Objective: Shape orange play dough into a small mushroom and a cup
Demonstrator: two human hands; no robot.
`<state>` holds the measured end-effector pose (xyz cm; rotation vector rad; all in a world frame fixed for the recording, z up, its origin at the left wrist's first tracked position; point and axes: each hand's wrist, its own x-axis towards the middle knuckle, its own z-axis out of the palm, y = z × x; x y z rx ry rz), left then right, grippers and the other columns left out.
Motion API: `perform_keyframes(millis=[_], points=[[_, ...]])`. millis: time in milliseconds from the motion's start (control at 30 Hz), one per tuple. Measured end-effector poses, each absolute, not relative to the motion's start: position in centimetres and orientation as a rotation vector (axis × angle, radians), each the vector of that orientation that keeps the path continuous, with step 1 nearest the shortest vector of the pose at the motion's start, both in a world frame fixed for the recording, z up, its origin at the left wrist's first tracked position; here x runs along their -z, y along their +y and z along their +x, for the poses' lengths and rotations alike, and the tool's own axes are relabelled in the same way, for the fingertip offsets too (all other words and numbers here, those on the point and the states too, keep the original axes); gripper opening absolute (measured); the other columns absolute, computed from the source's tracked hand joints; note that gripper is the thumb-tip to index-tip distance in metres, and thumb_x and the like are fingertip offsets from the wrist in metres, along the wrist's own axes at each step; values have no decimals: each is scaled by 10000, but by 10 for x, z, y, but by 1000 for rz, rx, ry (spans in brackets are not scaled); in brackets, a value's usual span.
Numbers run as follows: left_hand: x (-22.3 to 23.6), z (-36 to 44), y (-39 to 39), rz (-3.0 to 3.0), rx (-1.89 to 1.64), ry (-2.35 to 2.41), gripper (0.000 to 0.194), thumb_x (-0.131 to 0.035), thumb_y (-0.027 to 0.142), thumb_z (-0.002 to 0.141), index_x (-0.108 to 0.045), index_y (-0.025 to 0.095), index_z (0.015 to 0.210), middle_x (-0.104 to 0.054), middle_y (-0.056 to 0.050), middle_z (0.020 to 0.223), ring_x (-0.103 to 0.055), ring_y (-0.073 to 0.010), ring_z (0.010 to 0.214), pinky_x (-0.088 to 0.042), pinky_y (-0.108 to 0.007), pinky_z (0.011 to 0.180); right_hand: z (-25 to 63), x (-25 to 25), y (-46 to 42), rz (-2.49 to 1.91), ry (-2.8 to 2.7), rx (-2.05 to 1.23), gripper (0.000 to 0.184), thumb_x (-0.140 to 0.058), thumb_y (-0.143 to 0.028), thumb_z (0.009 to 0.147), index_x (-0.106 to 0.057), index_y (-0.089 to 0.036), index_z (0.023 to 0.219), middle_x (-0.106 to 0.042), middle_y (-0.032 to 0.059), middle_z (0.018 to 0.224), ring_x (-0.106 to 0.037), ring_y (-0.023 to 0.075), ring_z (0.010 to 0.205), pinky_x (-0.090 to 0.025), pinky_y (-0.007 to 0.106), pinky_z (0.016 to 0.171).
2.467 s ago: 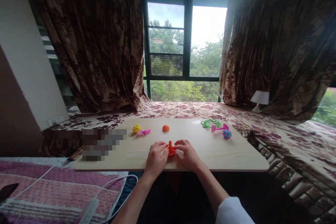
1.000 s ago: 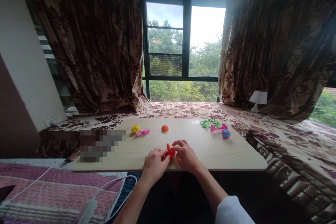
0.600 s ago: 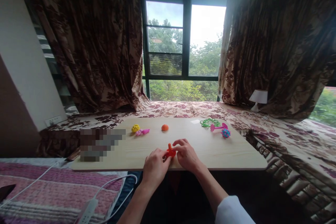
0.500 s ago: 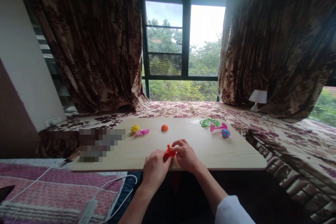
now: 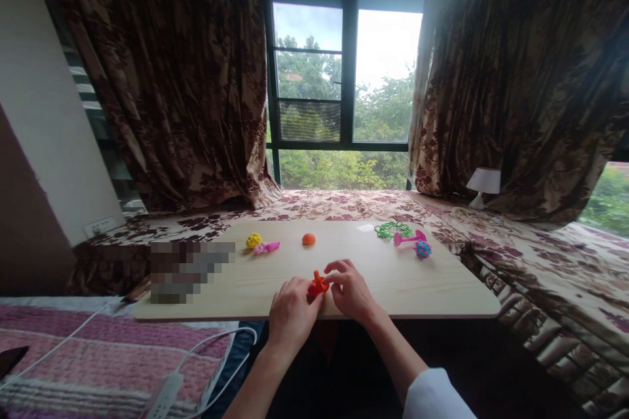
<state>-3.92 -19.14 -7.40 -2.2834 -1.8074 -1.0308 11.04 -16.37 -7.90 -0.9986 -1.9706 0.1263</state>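
Note:
A small red-orange piece (image 5: 318, 283) with an upright peg and a flared, lobed base sits near the front of the table; its exact kind is unclear. My left hand (image 5: 293, 306) pinches its left side, with the thumb in front and the fingers curled behind. On the other side, my right hand (image 5: 351, 289) has its bent fingers and thumb against the base's right edge. Parts of the base are hidden by my fingertips. Beyond it lies an orange dome-shaped piece (image 5: 308, 239).
On the pale wooden table (image 5: 407, 294), a yellow lumpy piece (image 5: 253, 240) and a pink piece (image 5: 266, 247) lie left. At right are green beads (image 5: 393, 230), a pink dumbbell-shaped toy (image 5: 409, 238) and a blue studded ball (image 5: 422, 249). A power strip (image 5: 166, 396) rests on the bed.
My left hand has shifted its grip around the red-orange piece, which has turned so more of its lobed base shows. My right hand stays at its right side.

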Motion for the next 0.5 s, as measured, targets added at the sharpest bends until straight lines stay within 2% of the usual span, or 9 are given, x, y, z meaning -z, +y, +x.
perform_keyframes(millis=[167, 500], points=[[74, -36, -196, -2312, 1003, -1780, 184, -528, 343, 763, -611, 238, 889, -576, -39, 832, -528, -200, 831, -363, -289, 719, 111, 77, -164, -986, -2018, -114, 426, -458, 36, 655, -690, -271, 838, -594, 15, 960, -481, 175, 943, -448, 305, 804], [75, -39, -194, -2332, 973, -1763, 203, -465, 348, 808, -634, 249, 862, -543, -29, 777, -519, -178, 778, -349, -274, 691, 110, 77, -167, -950, -1966, -120, 389, -440, 42, 644, -675, -242, 769, -585, 16, 945, -478, 175, 925, -446, 302, 799]])
